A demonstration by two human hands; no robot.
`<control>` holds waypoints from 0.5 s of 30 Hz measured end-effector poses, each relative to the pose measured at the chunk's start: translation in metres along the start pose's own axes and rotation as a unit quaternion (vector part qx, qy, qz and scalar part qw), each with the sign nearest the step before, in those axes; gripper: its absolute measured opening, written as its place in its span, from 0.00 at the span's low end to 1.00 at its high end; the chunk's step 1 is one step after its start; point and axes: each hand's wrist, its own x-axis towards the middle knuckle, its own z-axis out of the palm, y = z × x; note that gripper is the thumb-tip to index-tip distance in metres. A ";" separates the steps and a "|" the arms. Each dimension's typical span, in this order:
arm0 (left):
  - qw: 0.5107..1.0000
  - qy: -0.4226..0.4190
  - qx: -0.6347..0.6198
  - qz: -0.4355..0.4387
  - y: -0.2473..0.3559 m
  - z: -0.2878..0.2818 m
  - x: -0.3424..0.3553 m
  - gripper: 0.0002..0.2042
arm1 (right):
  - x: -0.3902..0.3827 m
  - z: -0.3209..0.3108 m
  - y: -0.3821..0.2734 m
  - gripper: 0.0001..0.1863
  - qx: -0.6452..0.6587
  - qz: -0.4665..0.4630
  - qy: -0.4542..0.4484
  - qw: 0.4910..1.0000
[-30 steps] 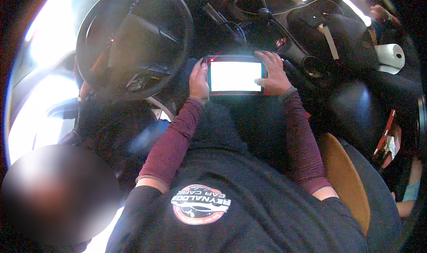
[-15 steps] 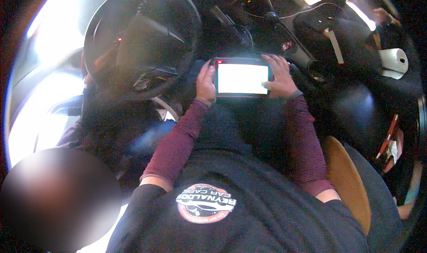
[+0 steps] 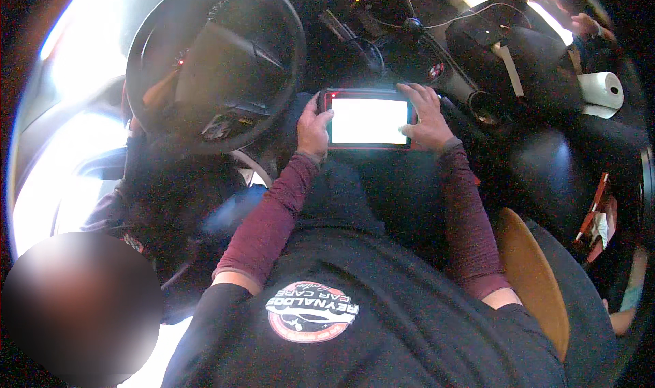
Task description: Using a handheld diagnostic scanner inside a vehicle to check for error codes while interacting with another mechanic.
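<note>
A dark-cased tablet [image 3: 369, 121] with red trim along its edge is held level in front of me, its screen glowing white and washed out. My left hand [image 3: 314, 130] grips its left side, the thumb resting on the front of the frame. On the opposite side my right hand [image 3: 428, 121] clasps the casing, fingers along the upper right corner and thumb over the right part of the screen. Whatever the screen displays is too bright to read. Both forearms wear maroon sleeves.
Left of the tablet is a black steering wheel [image 3: 300, 67]. A person in dark clothes [image 3: 184, 204] is close at my left; another person's hand [image 3: 587, 25] shows at far right. A knobbed lever [image 3: 413, 25], a white paper roll [image 3: 600, 95] and a brown-edged seat [image 3: 535, 279] lie rightward.
My left thumb has come up onto the front of the tablet's frame. The tablet and both hands have shifted slightly left in view. My right thumb stays over the screen.
</note>
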 end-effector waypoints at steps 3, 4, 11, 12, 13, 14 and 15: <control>0.999 0.020 0.019 0.016 0.002 0.008 -0.002 0.25 | 0.002 0.000 0.010 0.52 0.000 0.005 -0.018 1.000; 1.000 0.014 -0.012 0.008 0.003 0.010 -0.002 0.25 | 0.002 0.000 0.012 0.52 0.000 0.005 -0.018 1.000; 0.999 0.010 -0.039 0.016 -0.007 0.005 0.000 0.26 | 0.003 0.001 0.008 0.51 -0.004 0.005 -0.014 1.000; 0.999 0.011 -0.039 0.016 -0.006 0.005 0.000 0.26 | 0.002 0.000 0.005 0.51 -0.006 0.011 -0.015 1.000; 0.999 0.010 -0.046 0.020 -0.006 0.005 0.001 0.25 | 0.002 -0.001 0.004 0.51 -0.005 0.010 -0.015 1.000; 0.998 0.010 -0.054 0.023 -0.006 0.005 0.001 0.24 | 0.002 -0.003 0.003 0.49 -0.005 0.002 -0.009 1.000; 0.998 0.012 -0.051 0.023 -0.004 0.005 0.001 0.24 | 0.001 -0.003 0.002 0.47 -0.004 -0.006 -0.003 1.000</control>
